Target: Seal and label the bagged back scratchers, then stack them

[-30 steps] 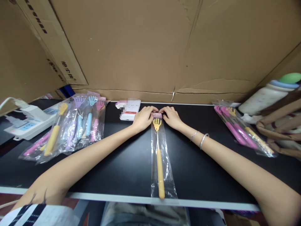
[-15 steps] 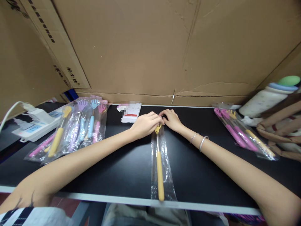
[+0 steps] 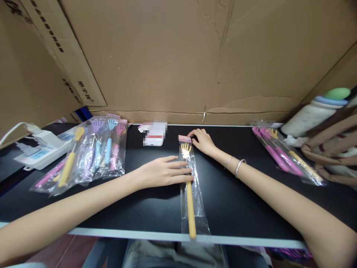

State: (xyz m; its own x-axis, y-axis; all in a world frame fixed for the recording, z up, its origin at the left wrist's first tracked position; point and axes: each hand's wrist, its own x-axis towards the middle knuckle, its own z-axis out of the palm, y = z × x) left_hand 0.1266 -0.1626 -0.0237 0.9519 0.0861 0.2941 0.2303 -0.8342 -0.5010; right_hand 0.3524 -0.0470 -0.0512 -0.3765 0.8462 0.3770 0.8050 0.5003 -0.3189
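Note:
A yellow back scratcher (image 3: 190, 208) lies lengthwise in front of me inside a clear plastic bag (image 3: 199, 201) with a pink header (image 3: 185, 139). Its claw head points away from me, and the handle end reaches the table's near edge. My left hand (image 3: 164, 172) is open, fingers stretched across the scratcher's shaft and the bag; whether it presses down I cannot tell. At the far end, my right hand (image 3: 204, 142) has its thumb and forefinger closed on the right corner of the header. A bracelet and a bangle circle that wrist.
Left on the black table (image 3: 156, 212) lie several bagged back scratchers (image 3: 95, 149) beside a white power strip (image 3: 46, 152). A phone (image 3: 155, 139) lies at the back. More bagged scratchers (image 3: 287, 154), a bottle (image 3: 309, 117) and a brown strap (image 3: 329, 156) are at right. Cardboard (image 3: 156, 56) walls the back.
My left hand has moved from the bag's top end toward me, its fingers now spread over the shaft. The pink header and claw are uncovered. My right hand stays at the header.

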